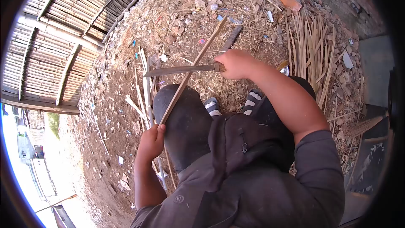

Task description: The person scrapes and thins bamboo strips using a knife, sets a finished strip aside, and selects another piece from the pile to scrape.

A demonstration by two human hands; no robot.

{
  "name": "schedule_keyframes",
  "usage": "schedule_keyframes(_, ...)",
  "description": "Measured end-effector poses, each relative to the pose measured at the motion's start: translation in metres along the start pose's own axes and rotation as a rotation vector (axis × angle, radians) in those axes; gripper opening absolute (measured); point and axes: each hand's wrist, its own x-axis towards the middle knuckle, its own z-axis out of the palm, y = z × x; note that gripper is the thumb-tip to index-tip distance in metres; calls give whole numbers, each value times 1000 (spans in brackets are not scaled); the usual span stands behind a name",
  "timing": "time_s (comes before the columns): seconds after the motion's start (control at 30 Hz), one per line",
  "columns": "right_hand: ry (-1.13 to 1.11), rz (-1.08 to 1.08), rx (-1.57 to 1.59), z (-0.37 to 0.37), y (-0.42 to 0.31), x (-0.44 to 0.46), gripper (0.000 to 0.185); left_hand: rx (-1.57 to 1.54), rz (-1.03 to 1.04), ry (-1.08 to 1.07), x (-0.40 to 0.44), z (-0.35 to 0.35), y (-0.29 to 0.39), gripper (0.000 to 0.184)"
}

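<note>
My left hand (152, 140) is closed round the lower end of a long bamboo strip (177, 93), which slants up and to the right over my knee. In my right hand (236, 64) is the handle of a long knife (177, 70). Its blade points left and crosses the strip at about mid-length. Whether the edge touches the strip or only overlaps it I cannot tell. Just beyond my right hand, a dark ridged rod (233, 38) lies on the ground.
Split bamboo strips (310, 46) lie in a pile at the right, and a few more (145, 76) lie by my left knee. An orange brick piece (290, 1) is at the back. A bamboo fence (55, 50) stands at the left. Litter and chips cover the ground.
</note>
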Motion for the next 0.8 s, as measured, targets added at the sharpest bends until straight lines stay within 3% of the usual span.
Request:
schedule_keyframes(0.07, -38, -58, -29, 4, -8, 1, 25, -57, -24, -25, 1, 2, -4, 47)
schedule_keyframes(0.17, -36, 54, 203, 21, 23, 21, 31, -167, -79, -74, 3, -1, -6, 48)
schedule_keyframes(0.4, -12, -92, -42, 13, -14, 10, 30, -145, -97, -102, 5, -7, -5, 49)
schedule_keyframes(0.53, 121, 93, 154, 19, 23, 24, 27, -106, -112, -75, 1, -4, 4, 49)
schedule_keyframes(0.63, 96, 136, 177, 5, 34, 20, 29, -154, -81, -41, 1, -2, 0, 49)
schedule_keyframes(0.8, 23, -62, -33, 7, 0, 7, 38, -151, -88, -107, 1, -6, 2, 49)
